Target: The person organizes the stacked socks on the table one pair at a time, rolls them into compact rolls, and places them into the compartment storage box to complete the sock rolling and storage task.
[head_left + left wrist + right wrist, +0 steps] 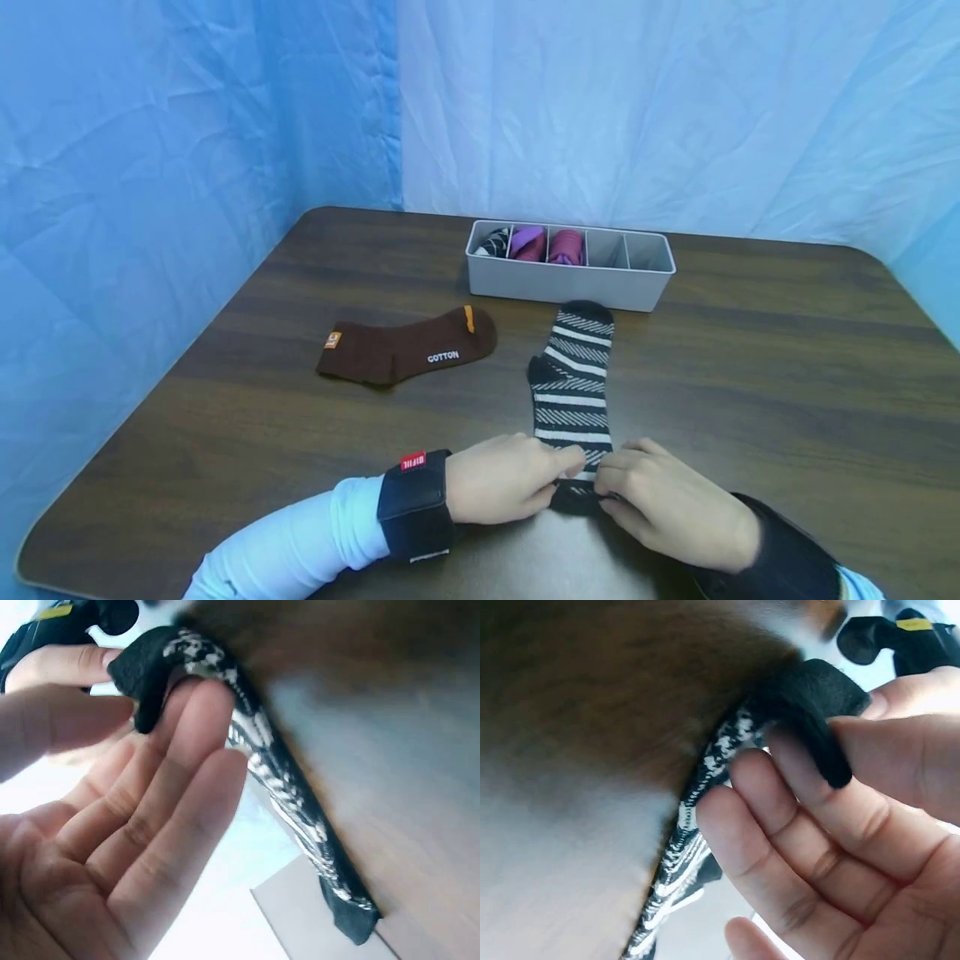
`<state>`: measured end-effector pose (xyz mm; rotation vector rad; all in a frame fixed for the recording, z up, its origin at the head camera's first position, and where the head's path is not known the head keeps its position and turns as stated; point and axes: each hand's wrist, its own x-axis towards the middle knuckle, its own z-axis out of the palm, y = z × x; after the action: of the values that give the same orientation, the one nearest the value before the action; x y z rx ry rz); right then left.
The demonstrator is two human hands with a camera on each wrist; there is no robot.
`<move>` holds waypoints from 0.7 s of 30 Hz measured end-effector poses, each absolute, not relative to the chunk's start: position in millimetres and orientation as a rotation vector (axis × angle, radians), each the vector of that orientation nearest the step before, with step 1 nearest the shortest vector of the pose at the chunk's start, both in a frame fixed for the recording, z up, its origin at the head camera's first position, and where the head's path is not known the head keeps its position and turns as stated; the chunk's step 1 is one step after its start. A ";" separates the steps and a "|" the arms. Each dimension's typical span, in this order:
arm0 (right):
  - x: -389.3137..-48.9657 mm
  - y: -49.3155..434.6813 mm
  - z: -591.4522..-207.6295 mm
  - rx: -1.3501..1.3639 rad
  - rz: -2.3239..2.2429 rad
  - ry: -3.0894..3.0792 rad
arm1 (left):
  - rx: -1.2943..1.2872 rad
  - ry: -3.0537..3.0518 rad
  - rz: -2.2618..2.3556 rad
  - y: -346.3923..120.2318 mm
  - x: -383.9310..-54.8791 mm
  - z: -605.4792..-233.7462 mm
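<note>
So I'm standing here watching someone work on a black-and-white striped sock [573, 400] on the dark wood table [757, 358], its toe at the far end, just beside a grey box [562, 282]. The left hand [502, 479] is pinching the left side of the cuff [576, 502] at the near end, and the right hand [671, 504] pinches the right side (the edge looks bent over between thumb and fingers). Over to the left lies a brown sock [408, 346] marked COTTON. The box's three left compartments hold rolled-up socks [566, 247], one striped, two pinkish-purple.
</note>
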<state>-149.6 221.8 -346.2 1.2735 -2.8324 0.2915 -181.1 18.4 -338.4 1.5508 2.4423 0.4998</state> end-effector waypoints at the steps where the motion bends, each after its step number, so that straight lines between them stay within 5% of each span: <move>1: -149.9 221.2 -346.2 1.262 0.299 -2.843 | 1.571 2.469 0.476 19.0 -179.8 -339.0; 21: -149.7 219.0 -347.2 1.015 0.095 -2.883 | 1.729 2.689 -0.007 19.6 -172.8 -338.1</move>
<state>-149.7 219.0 -347.2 1.0152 -2.8828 0.0948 -172.8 19.6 -338.1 1.7287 2.6889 -0.0067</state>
